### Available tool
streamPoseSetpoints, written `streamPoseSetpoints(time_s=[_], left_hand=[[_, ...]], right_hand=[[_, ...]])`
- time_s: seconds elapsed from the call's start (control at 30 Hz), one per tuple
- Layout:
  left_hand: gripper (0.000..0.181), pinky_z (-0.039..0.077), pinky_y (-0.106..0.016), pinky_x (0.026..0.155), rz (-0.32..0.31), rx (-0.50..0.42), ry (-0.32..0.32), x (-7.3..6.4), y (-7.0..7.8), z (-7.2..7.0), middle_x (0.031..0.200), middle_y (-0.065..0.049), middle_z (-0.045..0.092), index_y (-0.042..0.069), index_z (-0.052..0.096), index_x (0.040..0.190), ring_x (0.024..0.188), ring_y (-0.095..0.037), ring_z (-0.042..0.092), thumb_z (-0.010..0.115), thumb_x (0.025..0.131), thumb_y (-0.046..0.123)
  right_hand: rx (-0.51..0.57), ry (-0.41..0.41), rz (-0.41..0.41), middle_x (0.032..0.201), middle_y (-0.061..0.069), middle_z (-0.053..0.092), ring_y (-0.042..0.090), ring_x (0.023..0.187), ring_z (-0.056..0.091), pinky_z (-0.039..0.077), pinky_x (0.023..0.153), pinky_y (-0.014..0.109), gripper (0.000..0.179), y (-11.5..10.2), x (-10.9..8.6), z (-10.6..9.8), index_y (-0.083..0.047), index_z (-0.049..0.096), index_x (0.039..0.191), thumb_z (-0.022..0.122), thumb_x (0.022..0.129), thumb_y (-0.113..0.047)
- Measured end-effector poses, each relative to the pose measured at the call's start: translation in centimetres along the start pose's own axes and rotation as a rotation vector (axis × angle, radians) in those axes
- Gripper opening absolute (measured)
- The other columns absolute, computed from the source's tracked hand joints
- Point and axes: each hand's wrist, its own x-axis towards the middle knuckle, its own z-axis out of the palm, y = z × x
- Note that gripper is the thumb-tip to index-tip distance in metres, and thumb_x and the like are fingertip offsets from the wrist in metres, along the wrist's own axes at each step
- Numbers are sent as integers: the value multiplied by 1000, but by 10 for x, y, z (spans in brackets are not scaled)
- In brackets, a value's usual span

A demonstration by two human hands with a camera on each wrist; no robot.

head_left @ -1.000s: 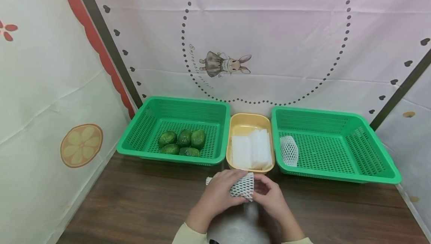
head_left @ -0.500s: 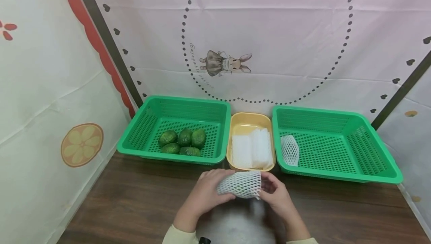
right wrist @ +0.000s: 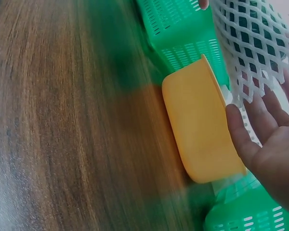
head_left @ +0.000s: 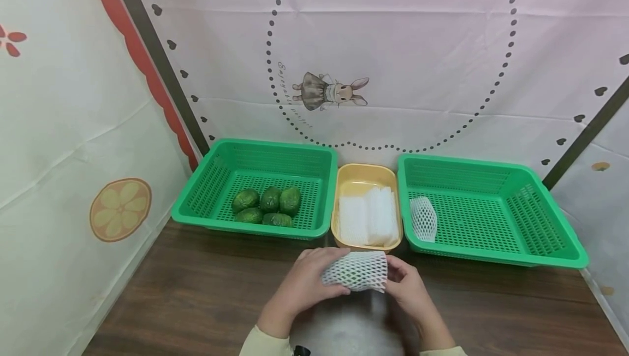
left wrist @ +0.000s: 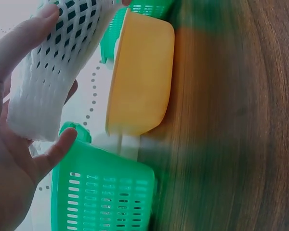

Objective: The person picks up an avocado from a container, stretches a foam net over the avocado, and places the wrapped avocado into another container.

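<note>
Between the two hands is a white foam net sleeve (head_left: 356,271), lying roughly sideways above the table; dark green shows through its mesh. My left hand (head_left: 304,285) grips the sleeve around its left part, and in the left wrist view the thumb presses on the mesh beside a narrow, gathered end. At the opposite, wider end, my right hand (head_left: 408,285) pinches the sleeve's edge. From the right wrist view, that jagged rim (right wrist: 253,91) sits by the thumb and fingertips. The fruit inside is mostly hidden by the mesh.
Several avocados (head_left: 290,201) lie in the left green basket (head_left: 255,231). A yellow tray (head_left: 361,173) in the middle carries stacks of white foam nets (head_left: 380,217). In the right green basket (head_left: 491,255) lies one netted item (head_left: 423,219). Patterned cloth (head_left: 393,72) hangs behind.
Both hands and the sleeve have shifted slightly right. My left hand has slid toward the sleeve's left end, so more of the mesh shows between the hands. Baskets and tray stay put.
</note>
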Motion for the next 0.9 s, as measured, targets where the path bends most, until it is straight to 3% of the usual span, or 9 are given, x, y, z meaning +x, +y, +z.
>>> streamPoseSetpoints(time_s=[0.67,0.8,0.9], left_hand=[[73,38,-38,91,4,23,-4,0,4,8,124,3,57,18,53,131,112,-14,52,80,67,41],[73,40,-40,93,-60,-21,8,-1,5,8,126,3,56,19,52,133,113,-17,52,76,70,46],[74,41,-44,92,-171,-105,65,-3,5,6,129,0,55,20,51,133,113,-21,52,74,69,50]], right_hand=[[-3,24,-19,107,18,61,15,89,57,48,75,25,38,-4,-3,5,11,57,114,64,77,11],[36,107,-102,106,15,62,13,90,59,49,74,23,31,-1,-4,1,9,59,113,63,82,5],[196,195,-266,100,13,65,14,87,63,51,75,24,22,16,2,-4,6,61,108,60,88,-3]])
